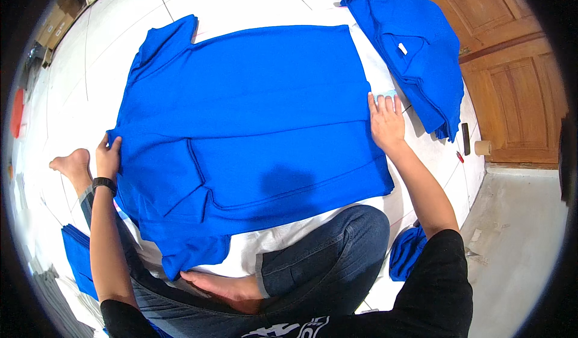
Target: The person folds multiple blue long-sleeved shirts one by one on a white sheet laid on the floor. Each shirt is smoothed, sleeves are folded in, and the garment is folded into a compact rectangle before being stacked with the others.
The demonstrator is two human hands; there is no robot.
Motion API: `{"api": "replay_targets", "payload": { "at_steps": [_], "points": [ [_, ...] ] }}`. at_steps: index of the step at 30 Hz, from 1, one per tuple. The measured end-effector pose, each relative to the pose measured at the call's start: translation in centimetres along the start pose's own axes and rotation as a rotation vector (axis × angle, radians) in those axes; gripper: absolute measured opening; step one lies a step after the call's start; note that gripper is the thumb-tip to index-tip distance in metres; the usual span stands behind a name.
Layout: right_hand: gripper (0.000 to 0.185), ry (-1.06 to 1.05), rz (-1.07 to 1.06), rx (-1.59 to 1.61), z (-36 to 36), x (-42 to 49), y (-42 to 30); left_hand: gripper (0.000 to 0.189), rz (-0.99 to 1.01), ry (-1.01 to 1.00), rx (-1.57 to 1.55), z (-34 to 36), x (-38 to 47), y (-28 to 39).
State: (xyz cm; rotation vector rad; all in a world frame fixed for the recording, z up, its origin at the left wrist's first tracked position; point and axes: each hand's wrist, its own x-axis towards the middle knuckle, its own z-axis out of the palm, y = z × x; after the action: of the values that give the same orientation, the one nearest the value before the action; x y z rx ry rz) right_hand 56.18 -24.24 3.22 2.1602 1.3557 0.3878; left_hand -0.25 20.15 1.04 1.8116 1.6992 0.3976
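Note:
A blue short-sleeved shirt [271,76] lies spread sideways before me, its hem to the right. One side is folded over lengthwise, with a sleeve [185,202] lying across the folded part. My left hand [108,159], a black band on its wrist, pinches the fabric at the shirt's left end between thumb and fingers. At the hem, my right hand [389,123] holds the edge of the fold; its thumb is hidden by the fabric. More blue fabric [194,254] sticks out below the shirt, near my foot. White cloth [375,58] shows beneath.
A pile of blue shirts [420,35] lies at the upper right, before a wooden door [510,80]. Folded blue fabric [76,256] sits at the left, and a blue bundle [404,256] beside my knee. A cardboard tube [482,148] and a small red tool [459,157] are near the door.

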Motion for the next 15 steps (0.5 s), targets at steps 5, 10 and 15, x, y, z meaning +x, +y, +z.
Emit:
{"api": "replay_targets", "payload": {
  "at_steps": [5,10,15],
  "points": [
    [0.084,0.134,0.012,0.628,0.2,5.0,-5.7,0.072,0.277,-0.018,0.337,1.5,0.6,-4.0],
    [0.080,-0.063,0.154,0.541,2.1,4.4,-5.3,0.052,0.196,0.068,0.631,-2.6,-6.1,4.6],
    [0.073,0.184,-0.082,0.886,-13.0,3.2,-15.2,0.046,0.025,-0.162,0.314,-2.9,-16.8,-1.2]
  ]
}}
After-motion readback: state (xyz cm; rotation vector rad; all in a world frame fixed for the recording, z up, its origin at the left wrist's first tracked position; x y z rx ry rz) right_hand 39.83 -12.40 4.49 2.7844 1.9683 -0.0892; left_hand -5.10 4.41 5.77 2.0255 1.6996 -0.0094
